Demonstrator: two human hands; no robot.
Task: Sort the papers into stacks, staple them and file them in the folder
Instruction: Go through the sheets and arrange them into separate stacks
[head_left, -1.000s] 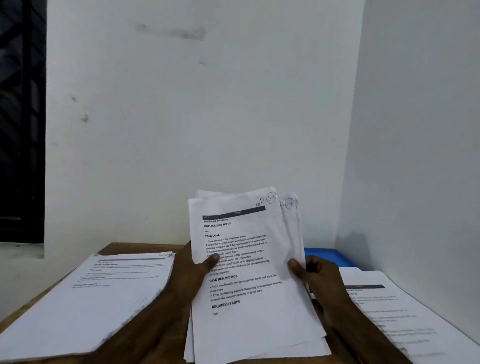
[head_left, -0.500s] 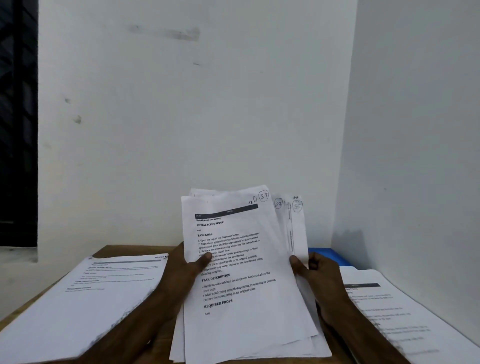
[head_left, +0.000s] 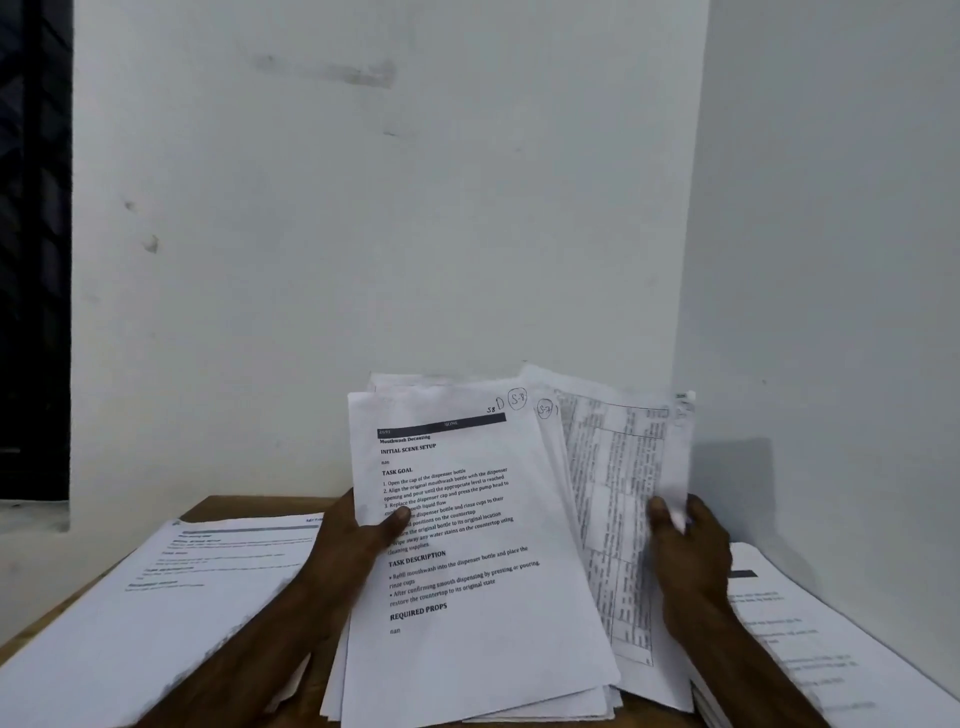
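I hold a bundle of printed papers (head_left: 467, 551) upright above the wooden table. My left hand (head_left: 358, 540) grips its left edge, thumb on the front sheet, which is headed "Mouthwash Decanting" and marked S-8. My right hand (head_left: 685, 540) pinches a sheet with a printed table (head_left: 618, 499) and fans it out to the right, away from the bundle. Behind the front sheet, a corner marked S-7 shows. No stapler or folder is clearly visible.
A stack of papers (head_left: 171, 582) lies on the table at the left. Another stack (head_left: 800, 639) lies at the right, against the side wall. The wooden table (head_left: 244, 506) stands in a corner of white walls. A dark window is at far left.
My right hand has pulled a rear sheet out to the right, so the bundle fans open and a printed table page shows. The blue thing behind my right hand is now hidden.
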